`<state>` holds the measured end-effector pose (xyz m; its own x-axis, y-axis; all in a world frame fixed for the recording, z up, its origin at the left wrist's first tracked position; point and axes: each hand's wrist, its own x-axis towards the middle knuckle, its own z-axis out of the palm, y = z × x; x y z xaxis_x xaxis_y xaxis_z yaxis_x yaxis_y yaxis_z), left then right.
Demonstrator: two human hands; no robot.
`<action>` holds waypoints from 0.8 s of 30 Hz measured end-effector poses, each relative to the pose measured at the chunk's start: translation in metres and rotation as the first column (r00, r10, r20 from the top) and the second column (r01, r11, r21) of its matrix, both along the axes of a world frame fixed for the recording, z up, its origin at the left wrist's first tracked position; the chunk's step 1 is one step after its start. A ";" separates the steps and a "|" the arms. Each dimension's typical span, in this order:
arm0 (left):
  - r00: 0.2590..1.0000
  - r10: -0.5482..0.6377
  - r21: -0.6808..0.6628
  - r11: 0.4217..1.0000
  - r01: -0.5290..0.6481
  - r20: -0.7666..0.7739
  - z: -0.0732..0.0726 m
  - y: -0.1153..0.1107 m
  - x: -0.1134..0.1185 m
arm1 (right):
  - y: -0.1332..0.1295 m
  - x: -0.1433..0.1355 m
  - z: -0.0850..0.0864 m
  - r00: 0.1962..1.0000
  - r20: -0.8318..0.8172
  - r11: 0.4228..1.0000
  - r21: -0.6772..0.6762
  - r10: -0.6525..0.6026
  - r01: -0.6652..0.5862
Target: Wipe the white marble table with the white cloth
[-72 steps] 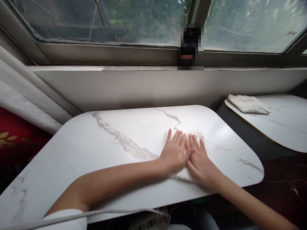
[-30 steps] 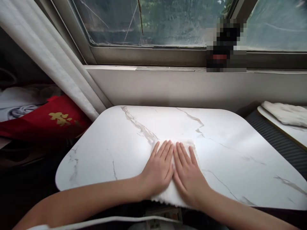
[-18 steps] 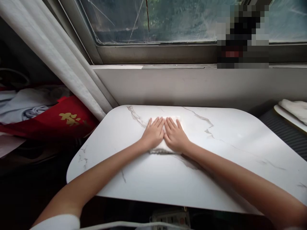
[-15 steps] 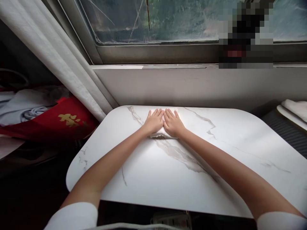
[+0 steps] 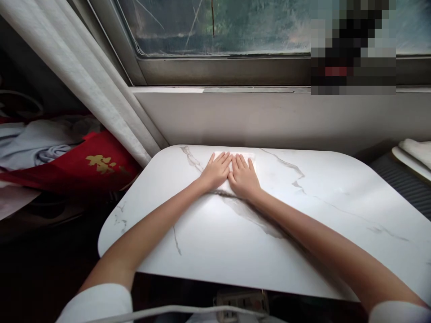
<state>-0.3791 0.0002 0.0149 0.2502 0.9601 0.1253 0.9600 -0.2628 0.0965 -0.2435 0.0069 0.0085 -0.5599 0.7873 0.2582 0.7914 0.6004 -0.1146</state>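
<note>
A folded white cloth lies on the white marble-patterned table, close to its far edge. Both hands rest palm down on it, side by side, with the thumbs nearly meeting. My left hand is flat, fingers extended toward the wall. My right hand presses flat in the same way, its fingers a little apart. Most of the cloth is hidden beneath the palms; its near edge shows below the hands and a thin strip shows past the right fingertips.
Behind the table stand a pale wall and a window. A light curtain hangs at the left, beside a red bag with grey fabric. At right, a white folded fabric lies on a dark ribbed surface. A power strip shows below the table.
The view has shifted slightly. Both hands stay flat on the cloth, moved slightly left and nearer against the table, and more of the cloth's far edge shows past the right fingertips.
</note>
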 end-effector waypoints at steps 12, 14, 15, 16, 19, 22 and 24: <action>0.999 -0.023 0.075 0.997 0.026 -0.039 0.000 -0.219 0.007 | -0.167 0.034 0.017 0.868 -0.014 0.867 -0.052 0.496 -0.496; 0.999 0.047 0.068 0.997 -0.046 -0.026 -0.001 -0.197 -0.003 | -0.149 0.017 0.015 0.884 -0.024 0.882 -0.069 0.466 -0.467; 0.997 0.079 0.059 0.995 -0.078 -0.020 -0.001 -0.180 -0.011 | -0.135 0.006 0.012 0.898 -0.025 0.894 -0.078 0.440 -0.440; 0.995 0.102 0.051 0.994 -0.101 -0.014 -0.001 -0.160 -0.019 | -0.119 -0.006 0.010 0.913 -0.024 0.909 -0.085 0.407 -0.408; 0.993 0.114 0.026 0.993 -0.114 -0.014 -0.002 -0.091 -0.050 | -0.062 -0.045 0.005 0.955 -0.022 0.951 -0.087 0.296 -0.297; 0.995 0.100 0.033 0.994 -0.100 -0.021 -0.002 -0.023 -0.082 | -0.006 -0.081 0.003 0.979 -0.025 0.976 -0.073 0.202 -0.204; 0.993 0.121 0.032 0.992 -0.121 -0.008 -0.003 0.012 -0.099 | 0.024 -0.100 0.003 0.988 -0.028 0.986 -0.069 0.150 -0.152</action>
